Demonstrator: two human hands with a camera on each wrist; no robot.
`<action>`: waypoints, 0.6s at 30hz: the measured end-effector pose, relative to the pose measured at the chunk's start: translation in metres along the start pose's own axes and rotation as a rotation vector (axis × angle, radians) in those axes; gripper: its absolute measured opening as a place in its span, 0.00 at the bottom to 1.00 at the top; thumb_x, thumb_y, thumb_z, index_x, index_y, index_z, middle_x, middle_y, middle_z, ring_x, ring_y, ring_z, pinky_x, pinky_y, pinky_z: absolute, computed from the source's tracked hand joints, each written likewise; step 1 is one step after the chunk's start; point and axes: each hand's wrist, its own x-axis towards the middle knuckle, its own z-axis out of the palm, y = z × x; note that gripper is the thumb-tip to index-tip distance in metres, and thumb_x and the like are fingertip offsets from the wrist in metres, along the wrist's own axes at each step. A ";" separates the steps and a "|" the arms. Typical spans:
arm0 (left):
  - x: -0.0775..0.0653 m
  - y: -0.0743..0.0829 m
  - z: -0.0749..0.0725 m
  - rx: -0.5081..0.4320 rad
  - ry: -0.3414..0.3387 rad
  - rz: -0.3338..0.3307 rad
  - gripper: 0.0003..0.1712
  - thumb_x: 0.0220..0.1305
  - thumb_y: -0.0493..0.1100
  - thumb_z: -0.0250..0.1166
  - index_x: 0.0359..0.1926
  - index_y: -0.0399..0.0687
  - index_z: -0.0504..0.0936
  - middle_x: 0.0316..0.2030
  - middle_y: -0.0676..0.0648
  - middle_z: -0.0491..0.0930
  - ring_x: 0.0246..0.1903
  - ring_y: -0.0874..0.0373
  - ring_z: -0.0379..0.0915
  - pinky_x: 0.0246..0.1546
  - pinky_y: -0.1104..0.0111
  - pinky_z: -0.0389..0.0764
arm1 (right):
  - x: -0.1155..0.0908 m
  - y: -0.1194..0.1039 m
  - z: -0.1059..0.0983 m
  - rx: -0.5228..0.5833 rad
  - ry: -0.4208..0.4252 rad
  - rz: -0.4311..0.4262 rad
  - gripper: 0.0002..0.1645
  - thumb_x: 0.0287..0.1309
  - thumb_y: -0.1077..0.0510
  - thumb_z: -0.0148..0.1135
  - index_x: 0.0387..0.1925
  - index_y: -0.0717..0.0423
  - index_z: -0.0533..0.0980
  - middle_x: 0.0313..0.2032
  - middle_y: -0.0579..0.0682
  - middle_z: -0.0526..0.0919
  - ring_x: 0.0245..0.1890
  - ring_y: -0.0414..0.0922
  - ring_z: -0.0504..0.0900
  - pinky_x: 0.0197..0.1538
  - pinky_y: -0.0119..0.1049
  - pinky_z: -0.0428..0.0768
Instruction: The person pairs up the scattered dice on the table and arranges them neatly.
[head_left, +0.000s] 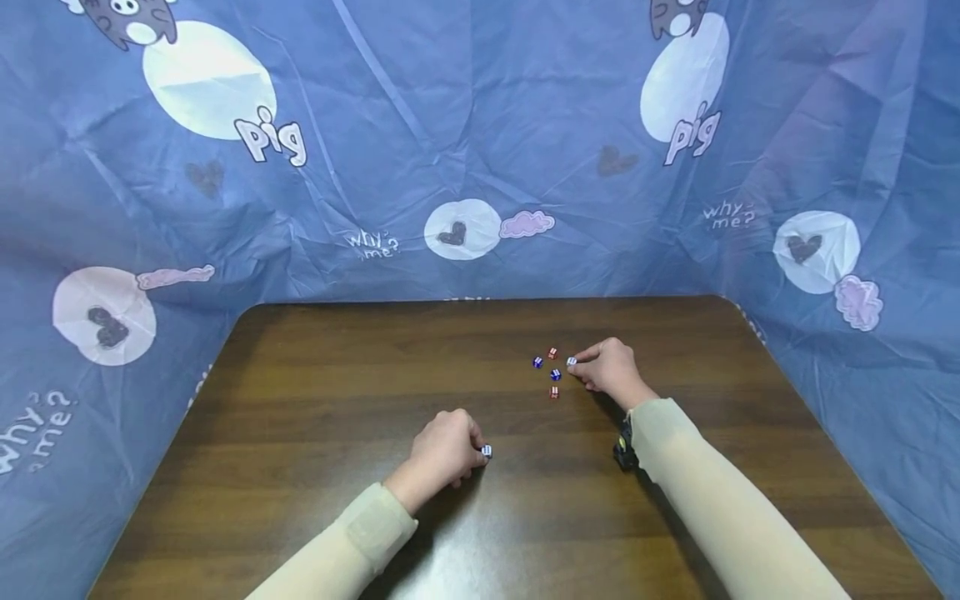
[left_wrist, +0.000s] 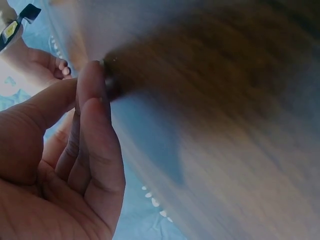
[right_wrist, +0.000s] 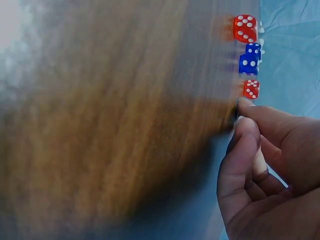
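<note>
Pinches one pale die (head_left: 487, 452) in left hand (head_left: 447, 448), another pale die (head_left: 572, 362) in closer right hand (head_left: 611, 368), just toward the surface's right edge (head_left: 825, 433) from red dice (head_left: 554, 392) and blue dice (head_left: 556, 375).

My head view is bright and fairly even, with white glare pooled on the near part of the tabletop (head_left: 337, 375) and soft dark shadows beside my left hand (head_left: 445, 446) and under my right hand (head_left: 611, 371). My left wrist view is dimmer, the tabletop smeared into brown blur, the far left edge washed out. In my right wrist view, glare whitens the top left corner; red dice (right_wrist: 245, 28) and blue dice (right_wrist: 249, 64) look fairly crisp.
</note>
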 end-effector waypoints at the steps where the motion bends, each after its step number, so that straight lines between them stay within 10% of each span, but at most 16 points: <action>1: 0.000 0.000 0.000 0.000 -0.001 0.001 0.09 0.58 0.38 0.77 0.25 0.52 0.86 0.10 0.54 0.77 0.09 0.58 0.77 0.16 0.63 0.77 | -0.001 0.000 0.000 0.002 0.000 0.003 0.10 0.58 0.60 0.76 0.40 0.61 0.88 0.25 0.52 0.87 0.18 0.44 0.84 0.24 0.36 0.84; 18: 0.002 -0.001 0.000 -0.004 -0.004 0.000 0.08 0.57 0.38 0.77 0.25 0.52 0.86 0.10 0.54 0.78 0.10 0.58 0.77 0.16 0.64 0.77 | -0.039 -0.001 0.002 0.049 -0.027 -0.113 0.13 0.56 0.58 0.78 0.41 0.61 0.88 0.23 0.53 0.86 0.17 0.43 0.82 0.22 0.36 0.84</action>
